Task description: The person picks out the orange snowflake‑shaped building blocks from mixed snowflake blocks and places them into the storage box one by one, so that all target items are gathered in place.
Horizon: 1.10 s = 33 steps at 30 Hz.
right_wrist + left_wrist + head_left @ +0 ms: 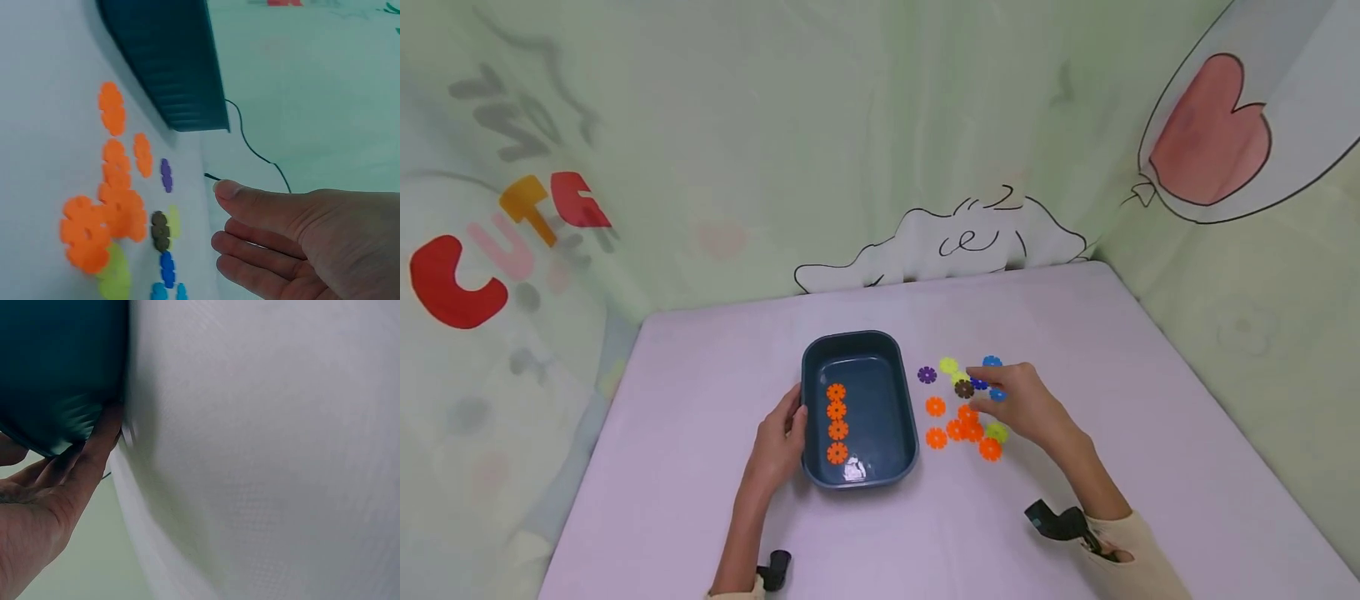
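Note:
A dark blue rectangular tray stands on the table, with an upright row of several orange snowflake-shaped plastic discs along its left side. My left hand holds the tray's left wall, thumb at the rim and fingers against the outside, as the left wrist view also shows. Over the loose discs to the tray's right hovers my right hand, thumb and fingers apart. Nothing shows between them in the right wrist view. Beneath it lie a brown disc, blue discs and more orange discs.
Also loose on the pale tablecloth are a purple disc, a yellow disc and a yellow-green disc. A printed fabric curtain rises behind the table. Dark wrist cameras sit at the sleeves.

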Available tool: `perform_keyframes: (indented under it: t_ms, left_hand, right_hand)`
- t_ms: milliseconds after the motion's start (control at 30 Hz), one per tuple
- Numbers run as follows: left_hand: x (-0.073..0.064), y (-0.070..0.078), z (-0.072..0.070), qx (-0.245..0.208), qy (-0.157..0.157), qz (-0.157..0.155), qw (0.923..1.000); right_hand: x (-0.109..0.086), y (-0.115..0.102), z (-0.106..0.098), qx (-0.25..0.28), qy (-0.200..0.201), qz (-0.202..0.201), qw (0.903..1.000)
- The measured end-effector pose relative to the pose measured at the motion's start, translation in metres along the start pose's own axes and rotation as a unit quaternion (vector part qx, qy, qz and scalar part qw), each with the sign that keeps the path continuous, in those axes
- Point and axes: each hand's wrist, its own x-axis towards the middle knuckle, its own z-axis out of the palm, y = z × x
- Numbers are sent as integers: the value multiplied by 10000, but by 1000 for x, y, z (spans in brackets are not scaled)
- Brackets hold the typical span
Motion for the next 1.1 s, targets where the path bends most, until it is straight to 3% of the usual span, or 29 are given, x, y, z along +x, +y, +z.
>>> perform_keyframes:
  t_ms: [367, 867, 1100]
  left_hand:
    - [2, 2, -3, -28, -3, 17, 10000]
    - [-1, 4, -3, 14, -19, 96, 10000]
    - [0, 3, -3, 39, -7, 100, 9999]
  right_hand:
    - [-6, 11, 24, 246, -445, -60, 9987]
    - [-18, 26, 35, -104, -305, -224, 9992]
    - [-19, 23, 36, -347, -450, -281, 9980]
